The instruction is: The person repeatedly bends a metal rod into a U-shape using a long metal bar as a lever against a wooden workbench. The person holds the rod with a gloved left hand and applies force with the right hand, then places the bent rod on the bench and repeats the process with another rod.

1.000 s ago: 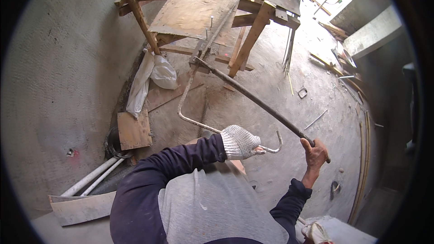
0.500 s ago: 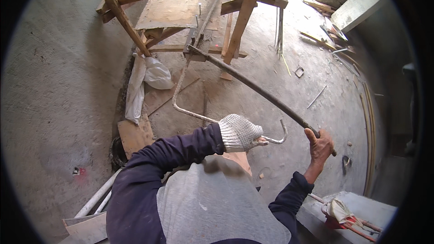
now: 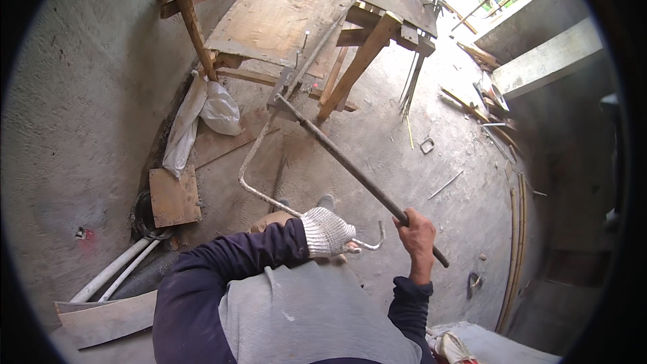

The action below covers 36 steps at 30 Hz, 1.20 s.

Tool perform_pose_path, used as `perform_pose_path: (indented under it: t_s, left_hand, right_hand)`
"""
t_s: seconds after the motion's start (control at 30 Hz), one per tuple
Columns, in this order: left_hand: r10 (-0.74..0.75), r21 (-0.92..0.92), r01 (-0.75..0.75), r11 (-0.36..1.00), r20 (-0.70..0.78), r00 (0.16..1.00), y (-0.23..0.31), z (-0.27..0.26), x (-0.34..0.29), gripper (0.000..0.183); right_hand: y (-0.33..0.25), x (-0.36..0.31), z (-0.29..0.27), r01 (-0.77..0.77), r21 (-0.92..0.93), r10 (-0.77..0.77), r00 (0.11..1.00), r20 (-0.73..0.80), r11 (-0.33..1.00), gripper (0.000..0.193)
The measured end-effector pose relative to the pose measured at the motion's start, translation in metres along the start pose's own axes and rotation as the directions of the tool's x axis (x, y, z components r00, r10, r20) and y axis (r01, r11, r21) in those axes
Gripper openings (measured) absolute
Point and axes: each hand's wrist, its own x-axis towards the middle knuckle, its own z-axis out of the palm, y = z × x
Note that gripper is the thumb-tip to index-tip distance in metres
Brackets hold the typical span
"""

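Note:
My left hand [image 3: 328, 232], in a white knitted work glove, is closed around a bent steel rebar [image 3: 253, 189]. The rebar runs from a metal bending jig [image 3: 286, 92] at the near edge of the workbench, turns a corner, and ends in an upturned hook right of the glove. Bare, my right hand [image 3: 416, 234] wraps round a long dark metal bar [image 3: 357, 170] near its lower end. The bar's far end meets the jig, beside the rebar. A bolt or nail [image 3: 305, 39] stands upright by the jig.
A wooden workbench [image 3: 276, 17] on timber legs stands ahead. White sacks [image 3: 219, 109] and a plywood piece [image 3: 174, 197] lie by the left wall, with white pipes [image 3: 116, 271] nearer. Bamboo poles [image 3: 515, 249] and scrap timber lie to the right; a loose rod [image 3: 445, 185] rests on the floor.
My right hand and the bar's near end have moved left and slightly down, closer to the gloved hand. My left hand keeps its grip on the rebar. The view has shifted.

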Motion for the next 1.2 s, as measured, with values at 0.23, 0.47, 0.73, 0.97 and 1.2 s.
perform_pose_path:
  t_s: [0.23, 0.47, 0.73, 0.97, 1.2]
  left_hand:
    - [-0.027, -0.036, 0.029, 0.999, 0.043, 0.999, 0.0, -0.004, 0.016, 0.034]
    - [-0.016, -0.095, 0.004, 0.995, -0.125, 0.992, -0.007, -0.016, 0.059, 0.042]
    - [-0.068, -0.019, 0.068, 0.997, 0.02, 0.997, -0.017, -0.034, 0.08, 0.047]
    - [-0.095, 0.001, 0.095, 0.995, -0.085, 0.992, -0.012, -0.032, 0.073, 0.044]
    - [-0.074, 0.147, 0.158, 0.976, -0.461, 0.884, -0.037, -0.038, 0.029, 0.054]
  right_hand:
    - [0.018, 0.053, -0.019, 0.205, -0.09, -0.224, 0.898, -0.379, 0.975, 0.011]
    - [0.011, 0.045, -0.014, -0.073, 0.744, 0.089, 0.996, 0.018, 0.664, 0.011]
    - [-0.01, 0.056, 0.003, -0.103, 0.913, 0.176, 0.984, 0.035, 0.394, 0.012]
    - [-0.02, 0.058, 0.001, -0.18, 0.848, 0.199, 0.976, 0.091, 0.498, 0.016]
    - [-0.019, 0.055, 0.009, -0.127, 0.814, 0.206, 0.978, 0.009, 0.566, 0.017]
